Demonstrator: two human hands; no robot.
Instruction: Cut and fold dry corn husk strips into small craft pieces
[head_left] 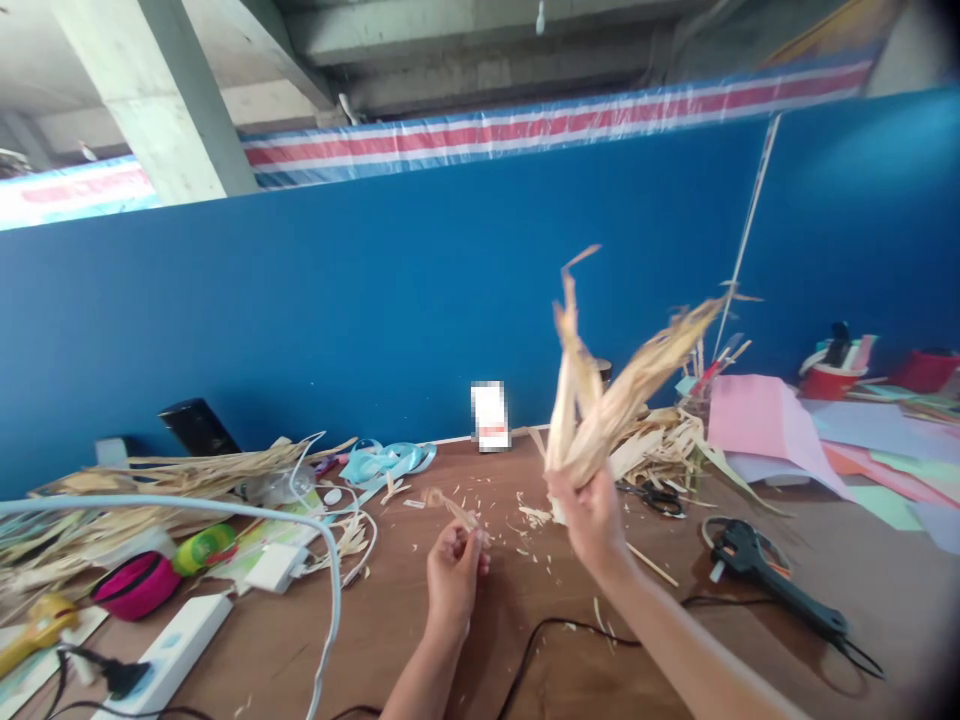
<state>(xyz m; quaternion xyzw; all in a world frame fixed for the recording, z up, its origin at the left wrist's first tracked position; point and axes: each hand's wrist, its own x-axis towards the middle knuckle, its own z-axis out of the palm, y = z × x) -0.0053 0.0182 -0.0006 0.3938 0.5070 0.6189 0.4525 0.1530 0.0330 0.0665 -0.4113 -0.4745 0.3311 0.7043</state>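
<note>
While the right hand is gripping the husks by their lower end, tips forking upward, the left hand is pinching a thin strip lower-left, its axis pointing away from them.

- Looks like a handicraft workshop inside a bare concrete building: a raw pillar and ceiling beams show overhead.
- A blue partition backs the table, with striped sheeting above it.
- Craft supplies crowd the tabletop: dried husks, blue ribbon, coloured paper, scissors.
- A glue gun, a power strip and scattered pale scraps mark it as a making space.
</note>
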